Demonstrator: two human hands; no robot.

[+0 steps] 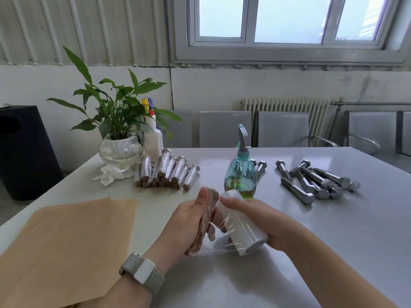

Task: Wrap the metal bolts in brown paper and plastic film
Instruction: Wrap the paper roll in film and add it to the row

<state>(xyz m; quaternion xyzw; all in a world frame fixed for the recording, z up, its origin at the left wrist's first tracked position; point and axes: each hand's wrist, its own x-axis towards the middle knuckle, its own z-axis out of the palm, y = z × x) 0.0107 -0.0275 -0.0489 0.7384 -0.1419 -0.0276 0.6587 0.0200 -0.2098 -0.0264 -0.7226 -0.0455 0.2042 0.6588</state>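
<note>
**A:** Head view first. What has each hand got?

**B:** The left hand (189, 221) grips a paper-wrapped bolt (205, 221), thumb laid along its upper end, fingers curled behind it. The bolt stands tilted, its top leaning away from the person. The right hand (264, 221) is wrapped round a roll of plastic film (243, 223), forefinger resting on the roll's far end.

**A:** And how do the two sit together?

**B:** Just beside each other, roll to the right of the bolt. A stretched sheet of film (219, 243) runs from the roll across to the lower part of the bolt, wrinkled where it pulls tight.

**A:** What lies around the grip?

**B:** Left of the left hand, sheets of brown paper (66, 241) lie flat on the grey table (333, 252). Beyond the left hand is a pile of finished wrapped bolts (166, 172), with a potted plant in a glass bowl (120, 147), a white spray bottle (152, 136) and crumpled tissue (111, 173) behind and beside it. Just beyond the roll stands a teal spray bottle (241, 172). Far right of the right hand lies a heap of bare metal bolts (318, 181). A watch (142, 271) is on the left wrist.
</note>
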